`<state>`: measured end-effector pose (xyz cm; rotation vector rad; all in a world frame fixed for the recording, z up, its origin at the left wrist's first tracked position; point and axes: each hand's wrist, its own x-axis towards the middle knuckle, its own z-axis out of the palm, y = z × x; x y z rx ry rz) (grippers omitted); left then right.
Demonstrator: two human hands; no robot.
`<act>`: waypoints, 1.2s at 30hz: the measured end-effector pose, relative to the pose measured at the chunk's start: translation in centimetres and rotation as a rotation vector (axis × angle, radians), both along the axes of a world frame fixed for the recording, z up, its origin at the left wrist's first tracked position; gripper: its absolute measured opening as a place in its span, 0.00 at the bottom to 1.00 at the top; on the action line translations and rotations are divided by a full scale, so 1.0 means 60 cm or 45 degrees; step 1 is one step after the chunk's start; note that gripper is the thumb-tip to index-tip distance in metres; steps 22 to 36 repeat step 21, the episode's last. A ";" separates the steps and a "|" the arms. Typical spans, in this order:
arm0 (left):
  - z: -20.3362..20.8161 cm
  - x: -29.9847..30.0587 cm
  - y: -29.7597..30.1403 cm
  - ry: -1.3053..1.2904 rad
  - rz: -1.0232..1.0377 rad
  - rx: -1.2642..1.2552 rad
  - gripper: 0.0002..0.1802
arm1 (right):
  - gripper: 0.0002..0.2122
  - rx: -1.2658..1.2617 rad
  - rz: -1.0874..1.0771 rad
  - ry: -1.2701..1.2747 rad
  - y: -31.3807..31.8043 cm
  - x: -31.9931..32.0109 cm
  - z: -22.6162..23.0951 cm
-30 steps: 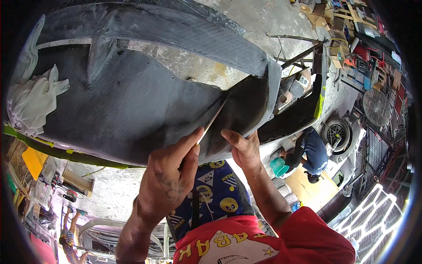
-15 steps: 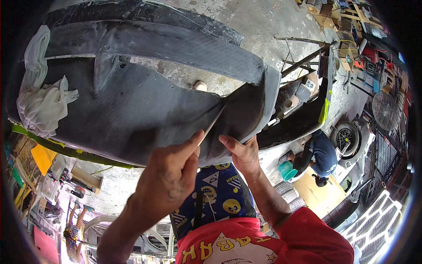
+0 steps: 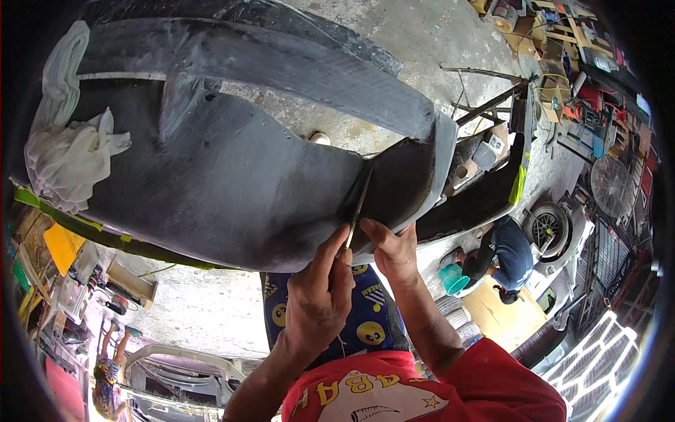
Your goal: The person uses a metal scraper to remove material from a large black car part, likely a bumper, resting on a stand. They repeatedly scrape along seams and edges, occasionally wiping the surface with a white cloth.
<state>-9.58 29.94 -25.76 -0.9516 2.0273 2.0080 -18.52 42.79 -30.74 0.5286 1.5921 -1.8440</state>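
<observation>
A large dark grey car bumper (image 3: 211,169) stretches across the space before me, its surface dusty and matte. My left hand (image 3: 320,292) pinches the near end of a thin, pale, narrow strip (image 3: 358,207) between thumb and fingers. The strip's far part lies along a crease in the bumper; its exact kind is unclear. Just right of it, my right hand (image 3: 395,253) grips the bumper's near edge, thumb on top and the other fingers partly hidden. A bunched white cloth (image 3: 70,162) drapes over the bumper's left end.
Yellow-green tape (image 3: 519,184) marks a black frame at the right. Beyond it, a person (image 3: 511,253) crouches beside a teal bucket (image 3: 453,278) and a wheel (image 3: 548,228). Another person (image 3: 107,383) is at lower left. A round fan (image 3: 612,186) and boxes line the far right.
My left hand has moved right and nearer to me, close to my right hand. The strip has turned steeper along the crease. My right hand stays at the bumper's edge.
</observation>
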 end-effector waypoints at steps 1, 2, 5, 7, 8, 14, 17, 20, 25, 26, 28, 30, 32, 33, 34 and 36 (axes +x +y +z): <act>-0.002 0.000 -0.005 0.004 0.002 0.017 0.20 | 0.23 -0.017 -0.008 0.000 -0.002 -0.001 0.001; -0.005 0.002 -0.006 0.016 -0.010 -0.003 0.20 | 0.23 -0.034 -0.016 0.000 -0.003 -0.001 0.001; -0.010 0.002 -0.016 0.041 -0.074 -0.055 0.19 | 0.23 -0.008 -0.035 0.020 -0.004 0.000 0.002; -0.005 -0.001 -0.027 0.030 -0.145 -0.082 0.18 | 0.24 -0.010 -0.046 0.010 -0.003 0.002 0.001; -0.007 -0.001 -0.026 0.065 -0.133 -0.084 0.18 | 0.24 -0.011 -0.053 0.005 -0.003 0.002 0.001; -0.009 0.008 -0.005 0.010 0.066 0.217 0.19 | 0.25 -0.041 -0.045 -0.001 0.000 0.002 0.000; -0.016 0.016 0.004 0.032 0.141 0.185 0.19 | 0.26 0.017 -0.026 -0.002 -0.002 0.002 0.002; -0.028 0.021 -0.011 0.087 -0.001 0.019 0.21 | 0.27 0.030 -0.012 -0.018 0.001 0.003 0.001; -0.027 0.019 -0.019 0.090 -0.057 0.013 0.22 | 0.27 0.029 -0.011 -0.020 0.000 0.004 0.000; -0.027 0.019 -0.019 0.090 -0.057 0.013 0.22 | 0.27 0.029 -0.011 -0.020 0.000 0.004 0.000; -0.027 0.019 -0.019 0.090 -0.057 0.013 0.22 | 0.27 0.029 -0.011 -0.020 0.000 0.004 0.000; -0.027 0.019 -0.019 0.090 -0.057 0.013 0.22 | 0.27 0.029 -0.011 -0.020 0.000 0.004 0.000; -0.027 0.019 -0.019 0.090 -0.057 0.013 0.22 | 0.27 0.029 -0.011 -0.020 0.000 0.004 0.000; -0.027 0.019 -0.019 0.090 -0.057 0.013 0.22 | 0.27 0.029 -0.011 -0.020 0.000 0.004 0.000; -0.027 0.019 -0.019 0.090 -0.057 0.013 0.22 | 0.27 0.029 -0.011 -0.020 0.000 0.004 0.000; -0.027 0.019 -0.019 0.090 -0.057 0.013 0.22 | 0.27 0.029 -0.011 -0.020 0.000 0.004 0.000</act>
